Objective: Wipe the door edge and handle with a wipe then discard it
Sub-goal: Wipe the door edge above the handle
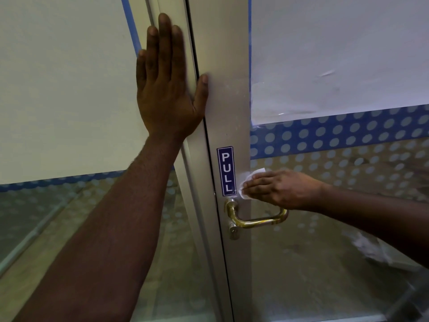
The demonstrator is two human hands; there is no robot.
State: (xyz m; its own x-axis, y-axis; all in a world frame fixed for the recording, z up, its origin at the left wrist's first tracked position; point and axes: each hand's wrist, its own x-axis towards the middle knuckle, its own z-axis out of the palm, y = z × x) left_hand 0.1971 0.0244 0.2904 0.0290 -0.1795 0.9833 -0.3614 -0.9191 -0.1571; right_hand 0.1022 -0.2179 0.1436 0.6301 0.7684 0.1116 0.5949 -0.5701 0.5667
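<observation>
A grey metal door edge [228, 94] runs from the top down the middle of the view, with a blue PULL sticker [226, 171] on it. Below the sticker sits a brass lever handle [256, 219] above a lock cylinder [234, 231]. My right hand [278, 189] presses a white wipe [249, 182] flat against the door edge, just right of the sticker and just above the handle. My left hand [166, 77] lies flat and open on the neighbouring frame, its thumb touching the door edge.
Glass panels [325, 263] with a blue dotted band [336, 133] and white paper sheets [336, 49] flank the door edge. Something crumpled and whitish [371, 249] shows low at the right behind the glass. A floor and rail show through the left panel.
</observation>
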